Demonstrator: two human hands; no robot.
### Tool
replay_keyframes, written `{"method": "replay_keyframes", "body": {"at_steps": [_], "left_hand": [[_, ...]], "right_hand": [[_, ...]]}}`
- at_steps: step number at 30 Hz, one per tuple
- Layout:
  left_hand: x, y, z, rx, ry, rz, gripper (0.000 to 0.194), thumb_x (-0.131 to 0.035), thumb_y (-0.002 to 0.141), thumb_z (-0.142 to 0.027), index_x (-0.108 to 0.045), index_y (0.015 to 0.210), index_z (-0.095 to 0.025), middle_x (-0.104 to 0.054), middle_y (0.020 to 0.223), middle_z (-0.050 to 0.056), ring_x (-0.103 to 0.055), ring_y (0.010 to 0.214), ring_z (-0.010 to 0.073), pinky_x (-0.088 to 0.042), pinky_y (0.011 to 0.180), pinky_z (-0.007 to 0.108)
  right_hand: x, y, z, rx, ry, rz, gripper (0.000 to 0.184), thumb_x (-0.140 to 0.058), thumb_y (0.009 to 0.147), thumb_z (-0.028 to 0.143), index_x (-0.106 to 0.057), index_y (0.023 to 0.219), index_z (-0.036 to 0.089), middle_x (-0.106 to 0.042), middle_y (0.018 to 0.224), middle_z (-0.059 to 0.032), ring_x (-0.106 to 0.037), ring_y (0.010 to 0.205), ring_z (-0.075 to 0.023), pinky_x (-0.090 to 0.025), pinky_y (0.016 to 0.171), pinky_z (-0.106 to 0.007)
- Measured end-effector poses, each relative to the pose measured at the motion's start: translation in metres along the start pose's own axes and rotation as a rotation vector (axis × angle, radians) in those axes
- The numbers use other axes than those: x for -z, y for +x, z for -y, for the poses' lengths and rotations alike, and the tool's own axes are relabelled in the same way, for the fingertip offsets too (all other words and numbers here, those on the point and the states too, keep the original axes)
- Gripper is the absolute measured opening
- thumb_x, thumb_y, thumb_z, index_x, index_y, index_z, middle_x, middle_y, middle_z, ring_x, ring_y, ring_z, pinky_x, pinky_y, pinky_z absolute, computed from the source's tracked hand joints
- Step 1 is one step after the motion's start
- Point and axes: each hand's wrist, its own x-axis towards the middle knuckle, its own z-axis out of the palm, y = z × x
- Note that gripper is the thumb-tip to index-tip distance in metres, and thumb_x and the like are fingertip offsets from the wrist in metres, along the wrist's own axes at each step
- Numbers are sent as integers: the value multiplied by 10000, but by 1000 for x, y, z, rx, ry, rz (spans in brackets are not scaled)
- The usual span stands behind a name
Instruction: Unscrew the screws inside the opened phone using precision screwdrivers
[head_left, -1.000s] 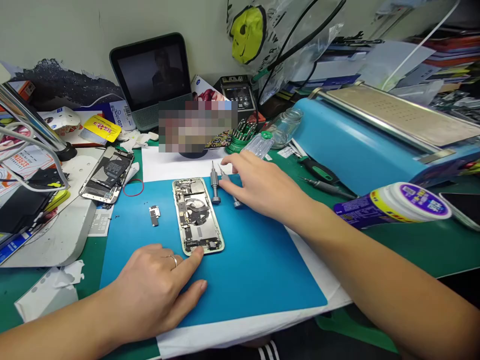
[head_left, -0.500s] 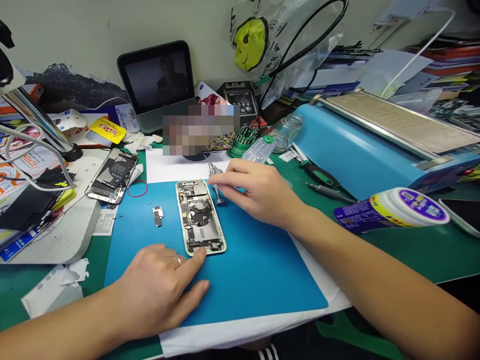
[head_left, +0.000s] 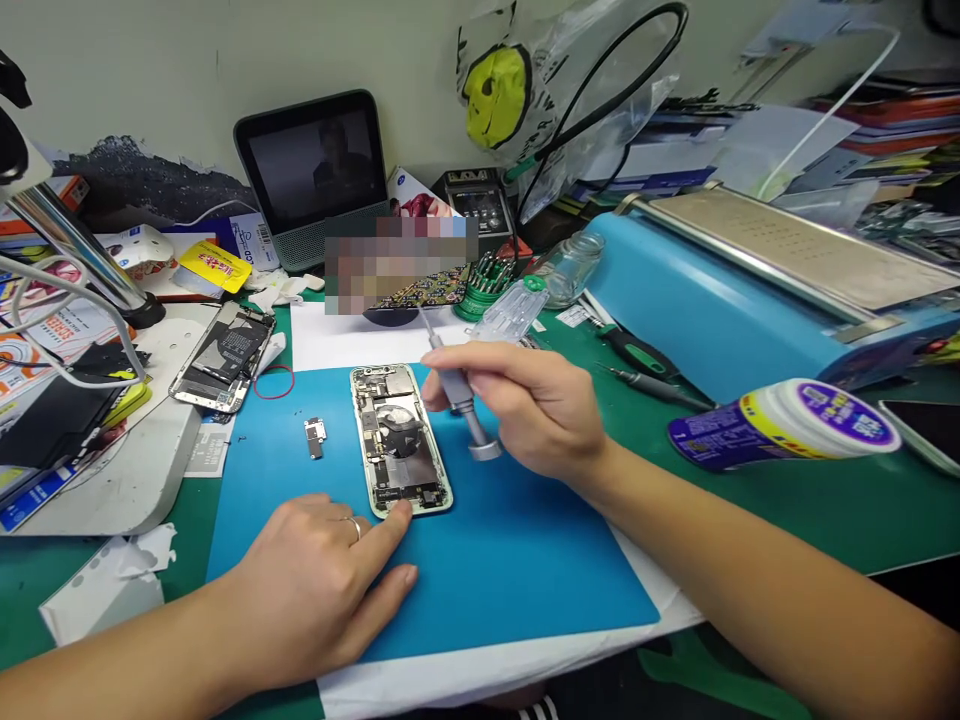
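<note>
An opened phone [head_left: 397, 440] lies on the blue mat [head_left: 510, 560], its inner parts facing up. My left hand [head_left: 322, 580] rests at its lower end. The index finger is stretched onto the phone's bottom edge and the thumb is held apart; nothing is grasped. To the right of the phone, my right hand [head_left: 532, 405] is closed around a grey precision screwdriver [head_left: 455, 385], lifted off the mat. Its thin tip points up and away, its round cap down towards me. A small metal bracket-like part [head_left: 315, 437] lies left of the phone, with tiny screws near it.
Another opened phone [head_left: 225, 355] sits at the left by a white stand base [head_left: 150, 480]. A red rubber band [head_left: 275, 381] lies on the mat. Behind are a bit holder [head_left: 487, 280] and a glass jar [head_left: 574, 268]. A purple tub [head_left: 780, 425] and blue machine [head_left: 712, 290] occupy the right.
My right hand has taken hold of the screwdriver that lay beside the phone and raised it, tilting it. My left hand remains on the phone's lower edge.
</note>
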Motion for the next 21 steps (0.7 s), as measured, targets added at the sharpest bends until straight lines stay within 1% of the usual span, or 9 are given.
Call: {"method": "replay_keyframes", "body": {"at_steps": [2, 4, 6, 8, 11, 14, 17, 19, 21], "left_hand": [[0, 0, 0, -1, -4, 1, 341, -408, 1075, -277, -554, 1303, -69, -709, 749, 38, -666, 561, 232, -497, 494, 395], [0, 0, 0, -4, 1, -5, 344, -407, 1076, -282, -551, 1302, -66, -701, 737, 33, -657, 550, 233, -489, 483, 396], [0, -1, -1, -6, 4, -2, 345, -403, 1077, -281, -545, 1307, -67, -698, 733, 29, -652, 543, 233, -487, 478, 397], [0, -1, -1, -5, 2, 5, 348, -400, 1077, -280, -539, 1313, -65, -702, 740, 32, -655, 547, 234, -493, 483, 399], [0, 0, -1, 1, -3, 8, 354, -403, 1077, -282, -534, 1319, -60, -702, 739, 32, -659, 551, 236, -500, 487, 404], [0, 0, -1, 4, -13, 14, 353, -411, 1074, -275, -534, 1321, -57, -703, 741, 34, -663, 558, 236, -510, 496, 407], [0, 0, -2, -2, -11, 19, 355, -415, 1070, -273, -535, 1322, -53, -704, 746, 38, -658, 557, 240, -509, 493, 413], [0, 0, -2, 0, -5, 20, 357, -416, 1069, -274, -537, 1321, -52, -702, 744, 38, -654, 554, 241, -506, 491, 414], [0, 0, -2, 3, -2, 20, 356, -416, 1069, -274, -539, 1320, -54, -704, 745, 39, -657, 556, 240, -509, 498, 413]], "right_hand": [[-5, -2, 1, -87, 108, -40, 250, -512, 1003, 235, -650, 1210, 246, -738, 901, -27, -722, 802, -160, -606, 720, -302], [-9, -4, 2, -86, 179, -48, 269, -643, 959, 288, -605, 1225, 263, -729, 913, -19, -724, 821, -163, -610, 713, -290], [-11, -4, 5, -31, 209, -38, 290, -687, 949, 354, -593, 1210, 270, -718, 865, -2, -714, 757, -151, -606, 690, -277], [-12, -5, 8, 39, 160, 0, 249, -635, 981, 414, -629, 1176, 259, -710, 832, -5, -695, 705, -142, -602, 684, -280], [-12, -5, 13, 130, 28, 49, 286, -582, 999, 460, -708, 1115, 231, -708, 922, -51, -700, 807, -153, -607, 755, -290], [-13, -5, 15, 152, 11, 69, 267, -589, 1006, 407, -711, 1146, 216, -721, 1025, -76, -713, 951, -167, -611, 849, -293], [-17, -8, 15, 78, 114, 95, 249, -596, 1013, 288, -631, 1255, 240, -758, 1024, -50, -741, 946, -157, -629, 843, -288], [-21, -11, 16, -3, 211, 78, 349, -620, 997, 223, -548, 1334, 276, -762, 1027, -26, -759, 914, -143, -643, 805, -267], [-25, -13, 18, -44, 282, 42, 517, -649, 972, 168, -437, 1419, 319, -749, 1072, -13, -771, 943, -139, -652, 794, -250]]}}
